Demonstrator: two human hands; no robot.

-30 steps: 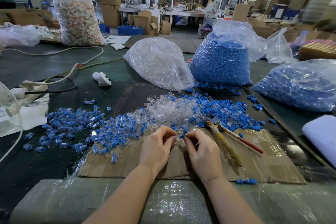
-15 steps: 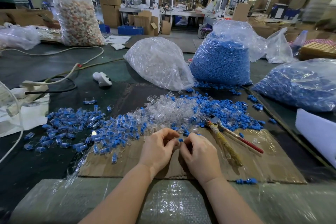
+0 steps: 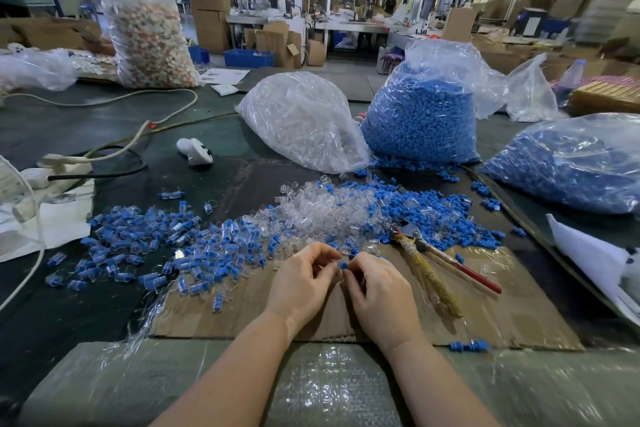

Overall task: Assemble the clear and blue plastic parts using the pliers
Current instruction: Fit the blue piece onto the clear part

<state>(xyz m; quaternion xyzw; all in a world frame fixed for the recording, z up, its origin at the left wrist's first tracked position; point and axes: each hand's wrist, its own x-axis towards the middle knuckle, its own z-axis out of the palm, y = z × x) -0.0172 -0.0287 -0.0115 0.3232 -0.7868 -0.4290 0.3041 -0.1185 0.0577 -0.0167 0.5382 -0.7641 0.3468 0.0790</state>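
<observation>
Cardboard [image 3: 242, 315] covers the worktop at lower centre, probably to protect it. Assembled pieces [image 3: 145, 253] spread at left. The left hand [image 3: 304, 282] and right hand [image 3: 379, 291] meet, fingers curled, pinching a blue part [image 3: 343, 265]; any clear part is hidden. Right of them the pliers [image 3: 436, 260] lie unused, within reach.

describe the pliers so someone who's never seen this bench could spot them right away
Find the brown cardboard sheet under the hands. The pliers lie on its right part, beside the right hand, metal head touching the loose blue parts. One handle is red, one wrapped yellowish.
</observation>
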